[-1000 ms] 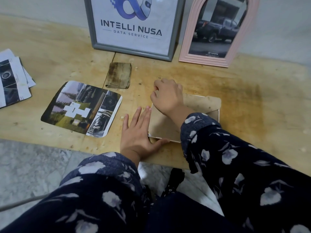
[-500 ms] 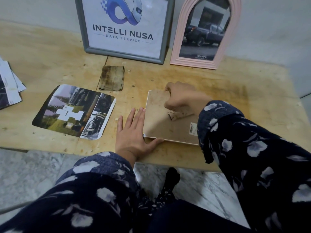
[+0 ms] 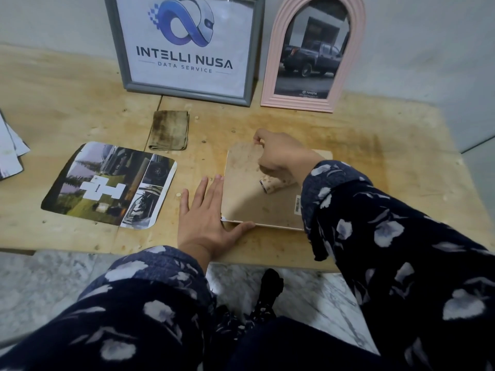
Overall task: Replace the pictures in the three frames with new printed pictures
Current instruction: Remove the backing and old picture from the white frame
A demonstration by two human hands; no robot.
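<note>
Since a second ago, right hand (image 3: pixel 281 156) slid from the near-left corner of the face-down frame (image 3: pixel 254 194) to its far edge; frame's fold-out stand (image 3: pixel 273 184) now uncovered; left hand unmoved. From left to right: at the table's (image 3: pixel 53 103) left edge, a stack of loose prints (image 3: pixel 10 156), mostly cut off. Next, toward the front edge, an old collage print (image 3: pixel 109 186) lying flat with a white cut-out on top. Behind it, a folded stained cloth (image 3: pixel 168 129). At the back edge, a grey frame (image 3: pixel 184 46) with a logo print and a pink arched frame (image 3: pixel 313 53) with a truck picture, both upright and apparently already done. Near the front edge, left hand (image 3: pixel 206 218) flat and relaxed, fingers straight along the face-down frame's left side, thumb across the near-left corner, bracing it. Right hand curled over the brown backing board's far edge, fingertips (image 3: pixel 258 137) apparently pinching or working something there; exact hold hard to tell. Probably fastening or loosening the backing on the third frame. Risks: too hard a pull at the far edge could bend the backing board, or skid the frame off the near front edge if the bracing hand slackens.
</note>
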